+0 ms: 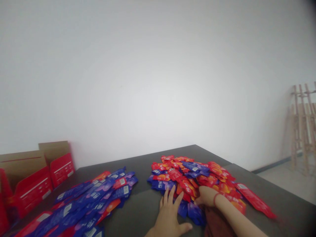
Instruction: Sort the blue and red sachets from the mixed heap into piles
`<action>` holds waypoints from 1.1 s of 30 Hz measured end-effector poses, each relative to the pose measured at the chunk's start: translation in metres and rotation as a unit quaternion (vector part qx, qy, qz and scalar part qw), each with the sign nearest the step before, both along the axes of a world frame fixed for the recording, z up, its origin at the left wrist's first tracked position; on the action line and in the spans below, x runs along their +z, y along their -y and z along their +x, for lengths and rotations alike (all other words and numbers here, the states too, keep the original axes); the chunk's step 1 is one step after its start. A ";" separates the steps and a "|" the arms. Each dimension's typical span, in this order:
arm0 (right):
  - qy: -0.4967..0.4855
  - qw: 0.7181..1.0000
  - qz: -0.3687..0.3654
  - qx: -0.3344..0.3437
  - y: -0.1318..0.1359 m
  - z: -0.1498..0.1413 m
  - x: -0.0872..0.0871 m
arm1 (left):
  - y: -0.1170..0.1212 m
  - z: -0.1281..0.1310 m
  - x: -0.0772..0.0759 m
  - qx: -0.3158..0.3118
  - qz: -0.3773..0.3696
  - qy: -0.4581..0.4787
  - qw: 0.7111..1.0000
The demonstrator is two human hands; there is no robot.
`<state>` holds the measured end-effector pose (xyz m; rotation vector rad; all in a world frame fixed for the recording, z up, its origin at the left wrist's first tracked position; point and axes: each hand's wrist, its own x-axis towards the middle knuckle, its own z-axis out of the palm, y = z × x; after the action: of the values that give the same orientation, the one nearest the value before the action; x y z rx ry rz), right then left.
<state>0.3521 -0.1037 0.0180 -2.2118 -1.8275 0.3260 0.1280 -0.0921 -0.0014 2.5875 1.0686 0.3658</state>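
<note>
A heap of red-orange and blue-purple snack-like packets (187,171) lies on the dark table. My left hand (169,214) is at the heap's near edge, fingers spread, its fingertips over a blue packet (161,185). To its right, my right hand (206,196), with a red band on the wrist, reaches into the near side of the heap. Its fingers are mostly hidden, so any grip is unclear. Close below them lie dark blue packets (196,214). Something brown, like cloth (217,223), shows under my right forearm.
A second spread of mostly blue packets (93,197) covers the table's left side. Red cardboard boxes (34,187) with raised brown flaps stand at far left. One long red packet (256,200) lies toward the right edge. Wooden racks (303,131) lean by the white wall.
</note>
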 end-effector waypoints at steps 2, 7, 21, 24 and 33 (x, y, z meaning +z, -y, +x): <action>-0.004 1.000 -0.003 0.019 -0.005 -0.014 0.002 | -0.003 0.000 -0.002 0.019 0.014 0.001 1.000; -0.024 0.998 0.029 0.044 -0.001 -0.026 0.007 | -0.012 -0.005 -0.012 0.021 0.063 0.022 0.998; -0.080 0.986 0.048 0.139 0.036 -0.057 0.009 | -0.016 0.004 0.019 -0.133 0.186 0.026 0.973; -0.141 0.975 0.065 0.158 0.032 -0.053 0.008 | -0.017 0.003 0.026 -0.180 0.199 -0.020 0.963; -0.331 0.883 0.323 0.076 0.034 -0.068 0.028 | -0.002 -0.097 0.016 -0.127 0.211 0.017 0.969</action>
<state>0.2842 -0.1373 0.0458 -1.2877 -1.4324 0.3705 0.0311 -0.0905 0.0150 3.0310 0.6892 0.6284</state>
